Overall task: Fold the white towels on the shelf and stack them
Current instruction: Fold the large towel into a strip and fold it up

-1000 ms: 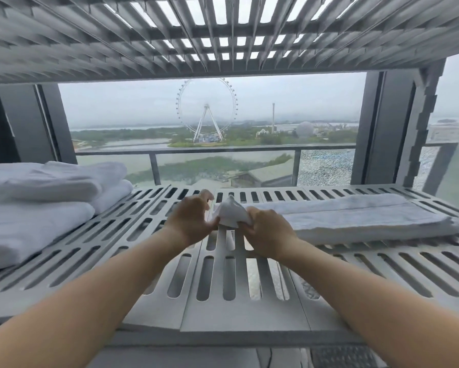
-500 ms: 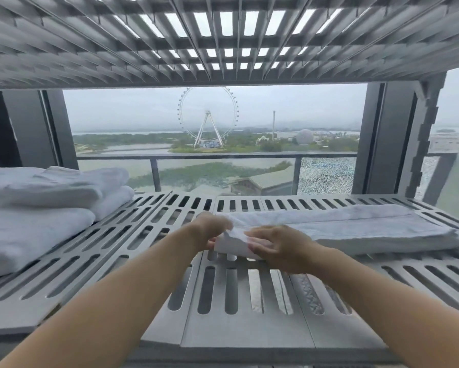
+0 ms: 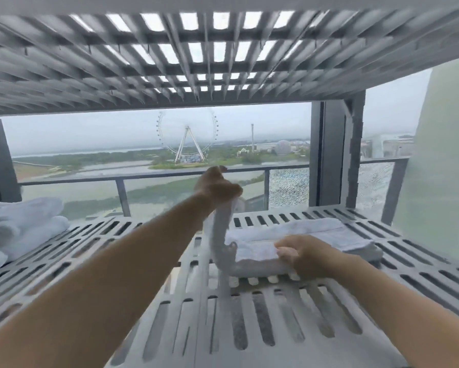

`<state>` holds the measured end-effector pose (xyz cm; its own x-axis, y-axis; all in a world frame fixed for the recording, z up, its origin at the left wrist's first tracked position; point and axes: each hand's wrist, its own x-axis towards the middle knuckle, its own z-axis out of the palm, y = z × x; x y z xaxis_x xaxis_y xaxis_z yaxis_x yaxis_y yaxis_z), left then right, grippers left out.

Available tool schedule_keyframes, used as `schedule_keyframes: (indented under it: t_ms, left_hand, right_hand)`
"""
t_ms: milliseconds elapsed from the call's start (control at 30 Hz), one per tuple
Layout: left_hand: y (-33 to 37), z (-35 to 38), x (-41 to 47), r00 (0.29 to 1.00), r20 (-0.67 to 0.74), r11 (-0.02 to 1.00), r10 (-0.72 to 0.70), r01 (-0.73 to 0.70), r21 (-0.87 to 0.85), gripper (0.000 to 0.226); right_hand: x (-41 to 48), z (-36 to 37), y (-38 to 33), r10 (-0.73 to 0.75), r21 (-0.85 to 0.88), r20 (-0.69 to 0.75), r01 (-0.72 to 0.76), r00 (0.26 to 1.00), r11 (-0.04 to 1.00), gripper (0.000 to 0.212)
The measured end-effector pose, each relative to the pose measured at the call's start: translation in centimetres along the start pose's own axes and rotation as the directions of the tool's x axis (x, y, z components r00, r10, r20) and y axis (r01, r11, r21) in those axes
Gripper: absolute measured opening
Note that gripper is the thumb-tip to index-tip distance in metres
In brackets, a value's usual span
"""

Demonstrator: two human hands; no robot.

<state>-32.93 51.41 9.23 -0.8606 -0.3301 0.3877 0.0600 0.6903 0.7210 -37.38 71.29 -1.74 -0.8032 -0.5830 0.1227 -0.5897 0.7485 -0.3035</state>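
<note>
Head view, reading the shelf [image 3: 249, 328] as a clock face with the person at 6: the white towel [image 3: 316, 235] lies as a long folded band running from the centre out toward 2 o'clock. The left hand [image 3: 217, 188] is raised above the shelf, its fingers [image 3: 231, 191] curled tight round the towel's near end, so that end hangs as a strip below the fist, probably to carry it over for the next fold. The right hand [image 3: 302, 257] stays low at the band's 6 o'clock edge, its fingers curled and pinching the cloth, which seems meant to pin the layers so they do not slide on the slats. At 9 o'clock sits the stack of folded towels [image 3: 24, 224], well apart, probably where this towel goes once folded.
</note>
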Motion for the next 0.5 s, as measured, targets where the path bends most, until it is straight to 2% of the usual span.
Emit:
schedule_keyframes:
  t_ms: [133, 267, 433, 500]
  left_hand:
    - [4.4, 8.2, 0.5, 0.976, -0.041, 0.956, 0.216, -0.203, 0.211, 0.06]
    - [7.1, 15.3, 0.7, 0.945, 0.041, 0.905, 0.324, -0.322, 0.277, 0.068]
    - [7.0, 21.7, 0.1, 0.9, 0.208, 0.844, 0.384, -0.433, 0.316, 0.066]
    - [6.2, 22.4, -0.2, 0.9, 0.22, 0.847, 0.376, -0.43, 0.313, 0.067]
  right_hand:
    - [-1.9, -1.7, 6.2, 0.032, -0.074, -0.038, -0.035, 0.999, 0.997, 0.034]
    - [-2.8, -2.5, 11.0, -0.001, -0.101, -0.059, -0.005, 0.998, 0.995, 0.04]
    - [-2.3, -2.9, 14.7, 0.042, 0.06, -0.168, -0.032, 0.985, 0.998, 0.036]
    - [-1.8, -2.8, 15.1, 0.102, 0.18, -0.25, -0.057, 0.963, 0.982, 0.044]
